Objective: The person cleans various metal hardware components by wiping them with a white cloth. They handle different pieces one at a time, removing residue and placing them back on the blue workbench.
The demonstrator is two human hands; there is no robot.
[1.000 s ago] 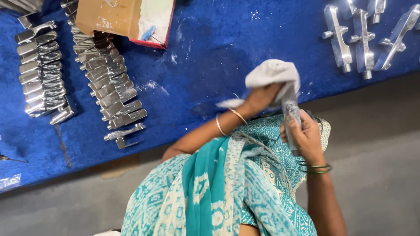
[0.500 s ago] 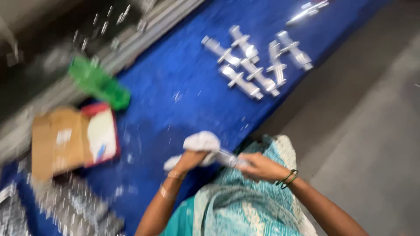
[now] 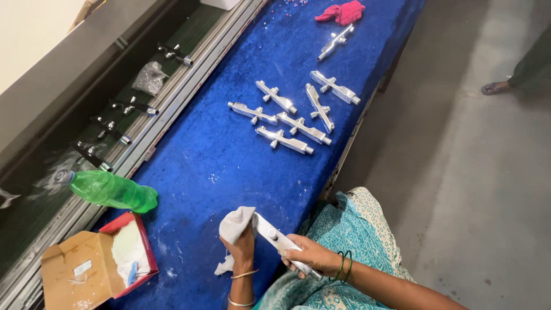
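- Left hand point(image 3: 241, 248): closed on white cloth point(image 3: 234, 225), pressed against metal fitting point(image 3: 274, 235).
- Right hand point(image 3: 310, 255): clasped round fitting's near end.
- Blue table point(image 3: 229, 143) beneath.

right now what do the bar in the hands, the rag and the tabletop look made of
Bar: metal, probably polished or plated, going by its silvery glare. Rag in the left hand: soft white cloth, creased. Tabletop: covered in blue fuzzy fabric, felt or velvet perhaps. Right hand grips the bar.
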